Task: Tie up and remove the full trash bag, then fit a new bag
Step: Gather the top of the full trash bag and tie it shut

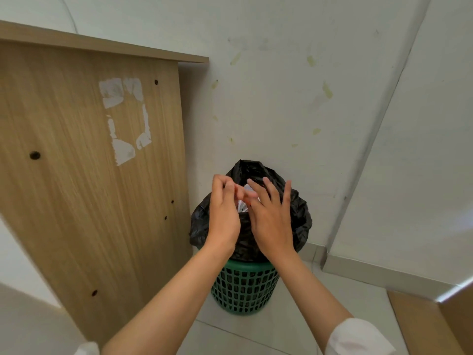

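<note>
Trash bag [294, 216], black and bulging, sits in a green mesh bin [243, 288] on the tiled floor [320, 316], tucked into the corner between a wooden panel [89, 162] on the left and the white wall [281, 98] behind. Its mouth is not closed: the plastic stands up loosely around the rim, with a peak at the back, and something pale shows inside between the hands

Both hands hover over the opening, close together. The left hand [225, 213] has its fingers curled inward at the top, fingertips bunched; whether they pinch a fold of plastic I cannot tell, since nothing black shows between them. The right hand [271, 216] is spread, fingers straight and fanned over the bag's near side, gripping nothing

By my reading the task is at its first step, gathering the bag's edge before tying; no knot exists yet and no new bag is in view. The next move likely calls for each hand to take a separate bunch of the loose rim on opposite sides, pulling them up and clear of the contents so enough slack is free to cross and knot
</note>
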Tool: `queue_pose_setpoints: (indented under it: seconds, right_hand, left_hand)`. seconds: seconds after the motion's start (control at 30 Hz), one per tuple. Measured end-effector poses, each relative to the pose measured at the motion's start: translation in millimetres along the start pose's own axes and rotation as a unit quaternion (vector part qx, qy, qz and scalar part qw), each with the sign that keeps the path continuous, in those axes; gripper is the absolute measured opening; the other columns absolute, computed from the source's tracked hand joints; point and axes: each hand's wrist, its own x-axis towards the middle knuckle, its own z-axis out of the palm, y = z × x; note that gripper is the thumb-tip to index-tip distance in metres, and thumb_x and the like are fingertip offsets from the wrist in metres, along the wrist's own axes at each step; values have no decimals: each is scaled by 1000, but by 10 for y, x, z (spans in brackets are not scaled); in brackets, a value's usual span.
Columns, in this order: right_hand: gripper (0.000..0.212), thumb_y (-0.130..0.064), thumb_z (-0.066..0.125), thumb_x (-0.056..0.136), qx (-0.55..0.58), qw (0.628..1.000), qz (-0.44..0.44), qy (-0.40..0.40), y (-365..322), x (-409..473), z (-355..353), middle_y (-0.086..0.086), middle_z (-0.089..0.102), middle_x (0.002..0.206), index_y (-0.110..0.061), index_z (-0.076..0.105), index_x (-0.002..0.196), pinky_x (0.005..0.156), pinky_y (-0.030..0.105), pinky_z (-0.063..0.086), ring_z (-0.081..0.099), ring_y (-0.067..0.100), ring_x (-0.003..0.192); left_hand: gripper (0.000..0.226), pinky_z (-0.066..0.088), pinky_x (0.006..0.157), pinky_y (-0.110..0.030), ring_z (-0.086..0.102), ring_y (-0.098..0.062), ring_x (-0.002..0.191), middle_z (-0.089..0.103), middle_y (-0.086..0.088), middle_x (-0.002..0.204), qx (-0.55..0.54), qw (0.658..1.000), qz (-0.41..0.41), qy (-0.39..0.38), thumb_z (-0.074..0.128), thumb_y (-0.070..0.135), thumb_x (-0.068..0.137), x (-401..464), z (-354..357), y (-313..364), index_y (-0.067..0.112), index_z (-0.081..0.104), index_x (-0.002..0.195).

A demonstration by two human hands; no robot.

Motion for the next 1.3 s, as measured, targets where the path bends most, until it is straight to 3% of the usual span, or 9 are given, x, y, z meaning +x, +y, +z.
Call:
queue_pose_setpoints:
  seconds: [0.07, 0.17, 0.57, 0.7, 0.8, 0.87, 1.03, 1.17, 1.3]
  right_hand:
    - [30, -23, 45, 100, -13, 999, -9, -40, 105, -47, 69, -6, 46, 147, -21, 63, 122, 118, 58, -2, 28, 25, 144]
    - [41, -26, 31, 100, -26, 995, 11, -95, 299, -210, 191, -5, 42, 151, -20, 60, 129, 117, 57, -1, 22, 23, 147]
    - [56, -30, 17, 98, -2, 990, 44, -133, 473, -363, 454, -3, 35, 154, -15, 30, 150, 116, 57, -4, 15, 19, 149]
    - [55, -38, 13, 101, 26, 985, 59, -161, 440, -425, 529, -4, 33, 155, -20, 25, 152, 117, 56, -7, 4, 20, 150]
    - [59, -55, 22, 98, 179, 970, 63, -154, 449, -517, 406, -18, 20, 157, -36, 10, 152, 119, 44, -15, -6, 9, 149]
    - [60, -55, 29, 97, 259, 957, 78, -104, 463, -523, 293, -23, 21, 155, -36, 15, 151, 119, 38, -13, 3, 5, 149]
    - [35, -21, 43, 96, 266, 944, 175, 83, 604, -143, 321, -5, 50, 130, -19, 47, 131, 107, 30, 32, 43, 10, 122]
    - [41, -10, 49, 91, 214, 958, 192, 10, 794, 381, 523, 5, 45, 135, -14, 46, 132, 103, 24, 30, 39, 20, 124]
    - [47, -1, 44, 90, 226, 949, 208, -71, 897, 805, 760, 10, 42, 137, -15, 42, 135, 101, 30, 36, 42, 25, 124]
  left_hand:
    - [26, 51, 75, -32, 39, -16, 58, 35, 7, 61, -59, 997, -11, 49, 28, 19, 104, 49, -7, 108, 17, 36, 79]
    - [31, 27, 47, -20, 21, -7, 48, 28, 9, 58, -141, 986, -4, 94, 27, 17, 104, 109, -20, 345, 17, 31, 73]
    - [30, 23, 41, -18, 22, -6, 44, 28, 6, 60, -138, 986, -3, 96, 25, 13, 103, 100, 36, 688, 17, 30, 74]
    - [21, 30, 55, -33, 32, -10, 52, 38, 6, 65, 39, 990, 46, 125, 27, 20, 101, 273, 45, 449, 18, 35, 81]
    - [11, 36, 62, -35, 46, -16, 60, 49, 1, 69, 204, 964, 100, 137, 32, 13, 98, 453, -12, 145, 14, 42, 104]
    - [27, 45, 65, -40, 55, -24, 68, 59, -10, 73, 279, 949, 86, 117, 35, 7, 96, 563, -54, -77, 21, 41, 118]
    - [26, 33, 104, -41, 42, -27, 121, 48, -6, 126, 507, 860, 44, 30, 43, 16, 92, 784, -85, -570, 21, 59, 113]
    - [39, 7, 118, -51, 16, -32, 144, 39, -11, 146, 570, 817, 72, -47, 38, 35, 97, 1149, 33, -637, 16, 55, 127]
    - [45, 29, 111, -46, 32, -35, 135, 43, -18, 141, 527, 845, 5, -98, 42, 26, 97, 1600, 169, -712, 7, 38, 138]
